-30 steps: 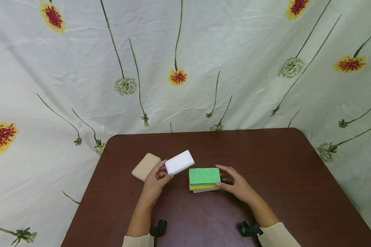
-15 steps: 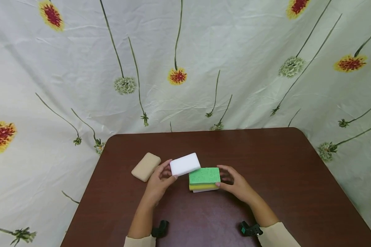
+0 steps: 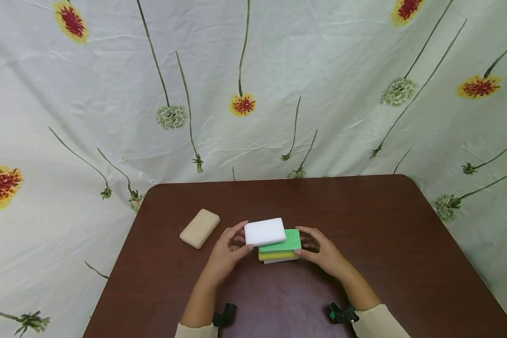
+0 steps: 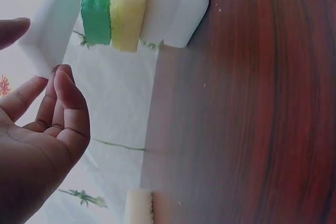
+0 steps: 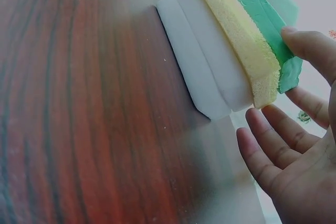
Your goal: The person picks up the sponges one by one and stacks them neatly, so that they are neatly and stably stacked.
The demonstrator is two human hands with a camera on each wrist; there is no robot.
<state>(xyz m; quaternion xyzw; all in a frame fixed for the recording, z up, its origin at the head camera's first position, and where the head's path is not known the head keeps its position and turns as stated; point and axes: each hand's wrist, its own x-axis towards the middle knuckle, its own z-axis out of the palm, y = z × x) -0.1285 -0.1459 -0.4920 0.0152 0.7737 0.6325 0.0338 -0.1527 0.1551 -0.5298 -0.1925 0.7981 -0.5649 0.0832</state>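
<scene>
My left hand (image 3: pixel 225 256) pinches a white sponge block (image 3: pixel 265 232) by its left end, thumb in front and fingers behind. The block is held over a stack and covers part of the top layer from the head camera. That top layer is a green sponge (image 3: pixel 291 240), on a yellow sponge (image 5: pixel 236 40), with two white blocks (image 5: pixel 194 61) lowest against the table. At the stack's right end, my right hand (image 3: pixel 327 256) holds the green sponge between thumb and forefinger. Its other fingers are spread beside the lower layers in the right wrist view.
A beige sponge (image 3: pixel 200 228) lies flat on the dark brown table (image 3: pixel 384 244), left of the stack. Behind the table hangs a white flowered cloth (image 3: pixel 334 61). A black strap device (image 3: pixel 225 315) is worn at each wrist.
My left hand has carried the white sponge block to the right and nearer, from beside the stack to over the green sponge. My right hand and the stack have stayed in place.
</scene>
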